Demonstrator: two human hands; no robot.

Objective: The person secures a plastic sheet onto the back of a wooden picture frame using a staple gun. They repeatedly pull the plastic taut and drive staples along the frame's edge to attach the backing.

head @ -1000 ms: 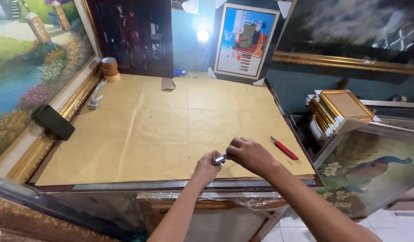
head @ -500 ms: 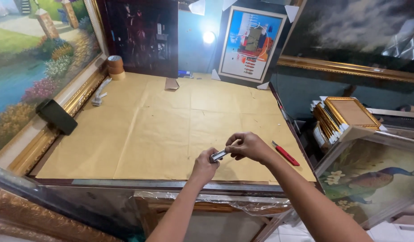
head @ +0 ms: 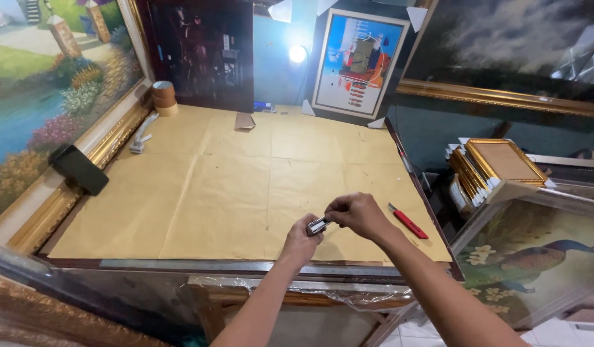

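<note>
both hands meet over the near edge of the brown paper sheet (head: 232, 193) that covers the framed panel on the table. the left hand (head: 301, 243) is closed round a small metal piece (head: 318, 225), and the right hand (head: 356, 214) pinches the same piece from the other side with its fingertips. it looks like a small clip or blade holder, though it is too small to be sure. a red utility knife (head: 408, 220) lies on the paper just right of the right hand. a tape roll (head: 163, 97) stands at the far left corner.

Both forearms reach forward, left hand (head: 301, 241) and right hand (head: 356, 215) meeting, each grip closed.
</note>
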